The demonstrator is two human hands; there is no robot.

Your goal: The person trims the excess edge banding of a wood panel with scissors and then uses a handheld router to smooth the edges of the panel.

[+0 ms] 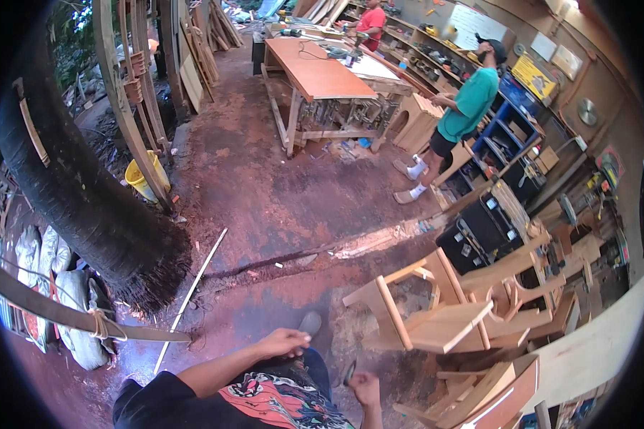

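Near the lower middle, my left hand (286,343) is raised in front of my dark patterned shirt (261,393), its fingers curled together; whether they hold something small is hidden. My right hand (365,386), a little lower and further right, has curled fingers at a small dark object (350,372) that is too small to name. A grey shoe (309,325) of mine shows just beyond the left hand. Light wooden chair parts or frames (436,329) stand to the right of my hands.
Tree trunk (100,200), wooden bar (79,311) and white strip (193,293) lie left; yellow bucket (147,179) behind. Orange-topped workbench (315,68) ahead, a person in teal (461,107) beside it, another in red (372,25) behind. Black cases (479,229) and shelving (504,143) line the right.
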